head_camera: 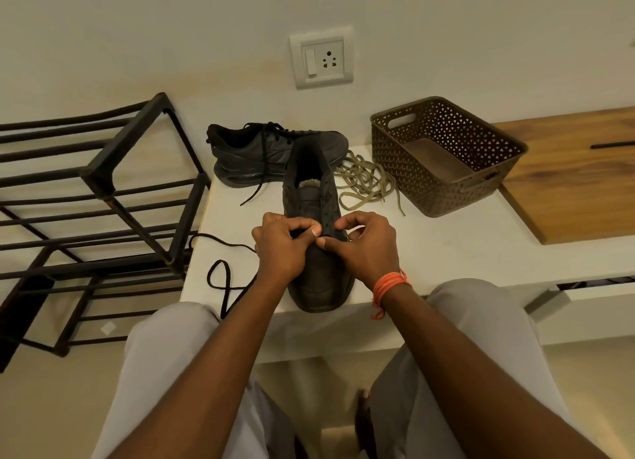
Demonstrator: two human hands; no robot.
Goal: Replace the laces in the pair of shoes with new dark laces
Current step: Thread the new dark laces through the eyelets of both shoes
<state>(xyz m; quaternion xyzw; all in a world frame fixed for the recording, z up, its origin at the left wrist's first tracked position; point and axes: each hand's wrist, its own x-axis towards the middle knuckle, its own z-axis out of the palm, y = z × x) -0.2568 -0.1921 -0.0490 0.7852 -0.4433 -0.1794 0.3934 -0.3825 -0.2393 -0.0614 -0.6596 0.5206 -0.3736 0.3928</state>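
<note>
On a white ledge, toe toward the viewer, sits a dark shoe point(318, 252); left hand point(280, 249) and right hand point(366, 247) curl fingers over its eyelets, pinching a dark lace point(225, 283) trailing left.

A low white table point(446, 249) stands against the wall. On it: a dark shoe point(318, 252) at the near edge, a second dark shoe point(275, 152) lying far left, tan laces point(367, 183) piled between it and a brown perforated basket point(443, 156), and a loose dark lace point(223, 276) trailing near left.
</note>
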